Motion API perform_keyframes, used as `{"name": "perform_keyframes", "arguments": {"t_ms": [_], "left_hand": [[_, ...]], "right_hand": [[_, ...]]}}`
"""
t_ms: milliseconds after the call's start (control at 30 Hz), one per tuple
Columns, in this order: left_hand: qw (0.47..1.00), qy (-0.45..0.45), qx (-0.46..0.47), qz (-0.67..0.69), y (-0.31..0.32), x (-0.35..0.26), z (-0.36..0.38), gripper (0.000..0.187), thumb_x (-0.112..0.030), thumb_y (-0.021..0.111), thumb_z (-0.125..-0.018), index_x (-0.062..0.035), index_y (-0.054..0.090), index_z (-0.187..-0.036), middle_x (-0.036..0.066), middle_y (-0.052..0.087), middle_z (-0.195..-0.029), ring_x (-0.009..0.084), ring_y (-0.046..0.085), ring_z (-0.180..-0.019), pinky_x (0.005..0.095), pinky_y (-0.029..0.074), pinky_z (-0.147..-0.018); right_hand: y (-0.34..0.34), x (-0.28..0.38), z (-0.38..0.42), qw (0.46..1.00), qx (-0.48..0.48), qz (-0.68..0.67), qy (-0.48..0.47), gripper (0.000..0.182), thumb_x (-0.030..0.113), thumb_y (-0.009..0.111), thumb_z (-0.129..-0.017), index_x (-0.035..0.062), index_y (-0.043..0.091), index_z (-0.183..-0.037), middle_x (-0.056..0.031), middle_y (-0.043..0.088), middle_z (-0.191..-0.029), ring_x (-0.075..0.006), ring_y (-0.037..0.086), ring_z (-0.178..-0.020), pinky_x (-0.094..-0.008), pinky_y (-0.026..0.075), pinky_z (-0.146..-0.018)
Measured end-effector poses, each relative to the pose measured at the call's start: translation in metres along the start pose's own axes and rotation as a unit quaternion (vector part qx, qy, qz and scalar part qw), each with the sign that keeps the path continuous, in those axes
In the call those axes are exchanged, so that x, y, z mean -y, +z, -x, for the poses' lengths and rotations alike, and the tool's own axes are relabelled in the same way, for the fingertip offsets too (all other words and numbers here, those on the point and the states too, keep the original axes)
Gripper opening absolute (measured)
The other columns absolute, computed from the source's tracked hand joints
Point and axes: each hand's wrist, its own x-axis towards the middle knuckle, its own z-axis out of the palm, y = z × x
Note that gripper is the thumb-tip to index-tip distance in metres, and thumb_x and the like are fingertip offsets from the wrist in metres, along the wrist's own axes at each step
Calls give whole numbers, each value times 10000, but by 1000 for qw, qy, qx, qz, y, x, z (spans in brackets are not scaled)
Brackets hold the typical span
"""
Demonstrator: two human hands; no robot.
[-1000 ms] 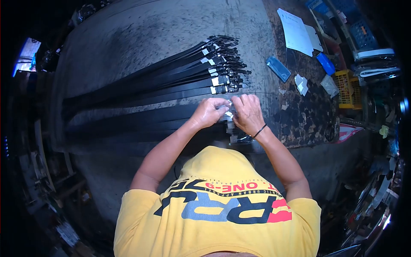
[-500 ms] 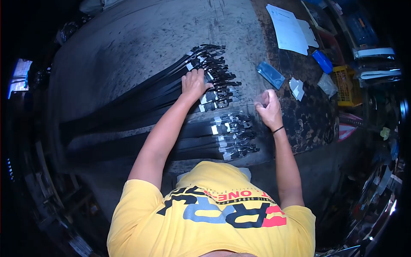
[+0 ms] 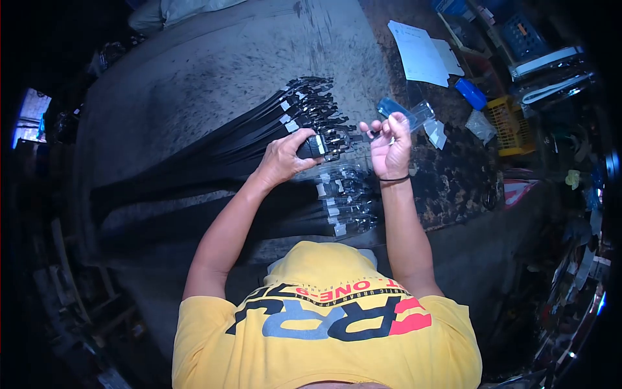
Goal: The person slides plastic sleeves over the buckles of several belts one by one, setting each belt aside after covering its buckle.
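My left hand point(image 3: 284, 157) is closed around the end of some black straps point(image 3: 312, 147), with a white band and dark hooked fittings beyond my fingers. Fanned out above it are more black straps point(image 3: 295, 117) with white tags and dark end fittings. Nearer my body, another row of straps has clear plastic sleeves point(image 3: 338, 201) over the ends. My right hand point(image 3: 392, 148) is raised to the right of the fittings, fingers curled. A clear plastic sleeve point(image 3: 424, 113) shows at its thumb and seems pinched there. The bluish stack of clear sleeves point(image 3: 389, 109) lies just behind the fingers.
White papers point(image 3: 420, 55) lie at the table's far right, with a blue object point(image 3: 471, 94) beside them. Small white slips point(image 3: 435, 133) and a clear bag point(image 3: 480, 127) are nearer. A yellow crate point(image 3: 508, 123) stands at the right edge. Pale sacks point(image 3: 184, 10) sit at the back.
My left hand has gone from resting on the straps to gripping their end, slightly nearer me. My right hand has moved up and left to the sleeve stack, and a separate clear sleeve now shows.
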Motion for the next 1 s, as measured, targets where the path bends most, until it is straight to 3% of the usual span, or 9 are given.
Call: {"name": "perform_keyframes", "arguments": {"t_ms": [100,433,567,667,733,800,833,933,1000], "left_hand": [[1000,15,-16,-20,-2,-18,11,514,-217,797,-665,-62,569,-1099,123,652,-983,276,655,-872,341,518,-764],[990,68,-106,-60,-5,-43,29,501,-217,807,-659,-74,581,-1083,116,656,-1002,270,660,-887,332,535,-762],[993,67,-93,-10,-15,-62,31,487,-197,806,-655,-77,587,-1073,117,657,-1014,280,656,-901,340,536,-767],[990,99,-71,-72,-25,-61,35,471,-181,806,-652,-75,594,-1059,108,658,-1012,267,659,-904,334,533,-782],[988,105,-61,-93,-32,-50,40,465,-240,786,-667,-85,602,-1065,112,655,-1040,292,651,-916,351,540,-787],[989,111,-91,-28,-41,-41,45,472,-167,805,-646,-81,596,-1061,97,662,-995,254,663,-884,334,537,-794],[989,106,-106,-5,-48,-44,48,470,-151,809,-644,-76,596,-1057,91,661,-976,234,662,-866,324,537,-787],[988,97,-115,36,-70,-52,52,462,-123,813,-647,-65,595,-1051,79,653,-950,188,652,-836,296,535,-767],[978,168,-122,13,-80,-57,51,520,-57,818,-632,-74,572,-1090,51,619,-886,124,591,-746,260,499,-710]], "right_hand": [[15,16,9,998,55,-6,-20,129,99,578,-848,135,518,-956,21,477,-736,-113,506,-645,-372,489,-707],[49,31,56,978,148,60,-132,285,7,601,-788,105,480,-1027,4,465,-824,-94,505,-707,-300,478,-720],[41,23,58,977,135,92,-139,301,6,616,-771,96,475,-1021,13,435,-813,-83,478,-719,-268,476,-717],[39,29,64,966,174,143,-125,317,-4,624,-761,93,469,-1020,20,429,-811,-75,468,-720,-247,462,-698],[35,39,64,924,223,284,-127,311,35,667,-756,86,474,-995,9,446,-831,-76,450,-737,-248,427,-667],[32,57,64,759,191,545,-301,310,79,688,-739,73,482,-971,-21,469,-852,-123,470,-758,-274,436,-688],[29,66,64,759,189,545,-302,310,79,688,-739,73,482,-971,-21,469,-852,-123,470,-758,-274,436,-688],[20,83,61,671,176,677,-246,336,119,703,-705,59,491,-959,-67,499,-884,-216,514,-822,-327,442,-761],[15,86,57,610,232,698,-296,359,149,703,-678,51,496,-955,-96,514,-904,-287,520,-888,-380,426,-819]]}}
